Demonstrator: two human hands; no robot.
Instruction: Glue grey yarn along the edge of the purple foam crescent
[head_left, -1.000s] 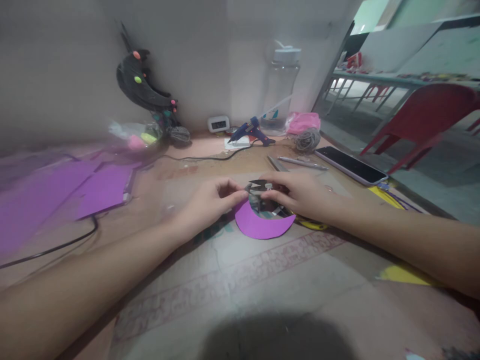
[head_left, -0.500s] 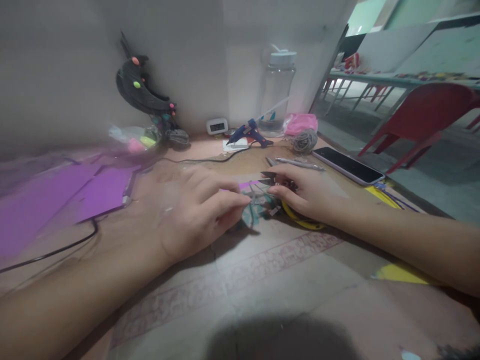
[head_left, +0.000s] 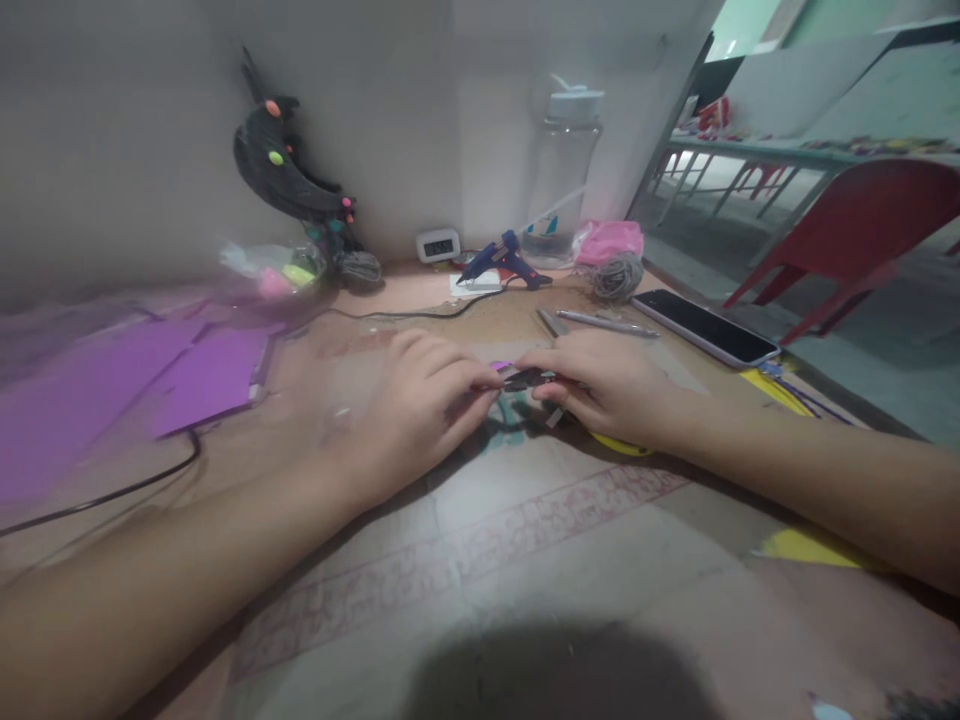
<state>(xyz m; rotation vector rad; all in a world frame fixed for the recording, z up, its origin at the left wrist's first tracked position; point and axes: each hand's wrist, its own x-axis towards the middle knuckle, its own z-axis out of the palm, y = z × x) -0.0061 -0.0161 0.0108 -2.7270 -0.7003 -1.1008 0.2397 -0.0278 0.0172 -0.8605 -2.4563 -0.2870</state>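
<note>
My right hand is wrapped round a pair of pliers with dark pointed jaws. Part of a yellow handle shows beneath the palm. The jaws point left and meet the fingertips of my left hand. Thumb and forefinger of that hand are pinched together at the jaw tips; whatever lies between them is too small and blurred to make out. Under the fingers, teal markings or scraps show on the pale work surface. A bit of purple peeks out behind the fingertips.
Purple sheets lie at left beside a black cable. A blue glue gun, small clock, clear bottle and grey yarn stand along the back. A pen and phone lie at right.
The plier jaws, spread apart before, are now nearly closed and have come to my left fingertips. My two hands are closer together at the tips. The camera view has shifted slightly.
</note>
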